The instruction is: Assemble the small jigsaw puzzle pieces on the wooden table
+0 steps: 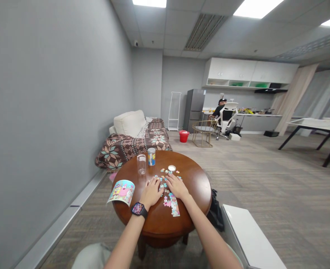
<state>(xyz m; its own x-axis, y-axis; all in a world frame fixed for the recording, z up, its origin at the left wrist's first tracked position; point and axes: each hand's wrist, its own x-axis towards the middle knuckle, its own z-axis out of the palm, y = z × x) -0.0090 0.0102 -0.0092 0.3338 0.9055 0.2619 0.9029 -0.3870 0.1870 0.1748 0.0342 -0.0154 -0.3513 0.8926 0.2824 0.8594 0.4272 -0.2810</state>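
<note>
Both my hands rest on a round brown wooden table (193, 186) among several loose colourful puzzle pieces (163, 172). My left hand (151, 192), with a dark smartwatch on the wrist, lies flat with fingers spread on the pieces. My right hand (176, 185) lies flat beside it, fingers stretched over the pieces. A joined strip of puzzle (173, 204) sits just near side of my right hand. A curled picture sheet (122, 191) hangs at the table's left edge.
On the table stand a clear glass (141, 164), a blue and yellow can (151, 156) and a small white lid (171, 168). A sofa with patterned blanket (131, 144) is behind. A white box (249, 235) is at right. A seated person (220, 110) is far off.
</note>
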